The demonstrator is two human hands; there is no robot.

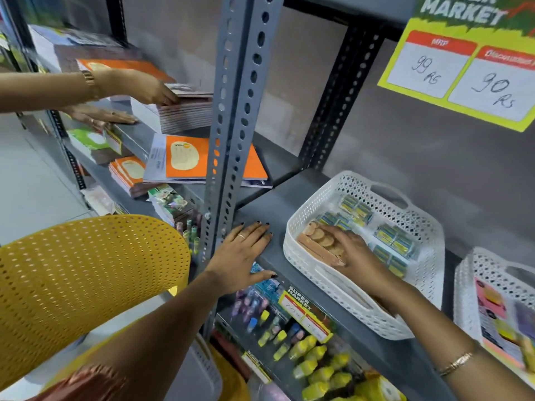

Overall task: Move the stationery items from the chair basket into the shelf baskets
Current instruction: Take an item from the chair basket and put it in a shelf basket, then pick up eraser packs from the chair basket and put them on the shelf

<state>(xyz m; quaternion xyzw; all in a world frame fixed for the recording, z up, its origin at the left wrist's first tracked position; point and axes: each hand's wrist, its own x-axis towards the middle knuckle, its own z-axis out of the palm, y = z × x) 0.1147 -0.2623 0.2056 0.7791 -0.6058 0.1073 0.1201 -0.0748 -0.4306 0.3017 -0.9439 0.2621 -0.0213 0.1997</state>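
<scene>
Inside the white basket (pixel 419 224) on the shelf (pixel 278 204), a brown pack (pixel 320 238) is gripped by the right hand (pixel 357 251).
The pack's near end is covered by the curled fingers, while its far end is seen by the basket's left wall. Blue-and-yellow packs (pixel 390 241) are stacked just beside it. The left hand (pixel 246 253) is laid flat, fingers straight, on the shelf edge.
</scene>
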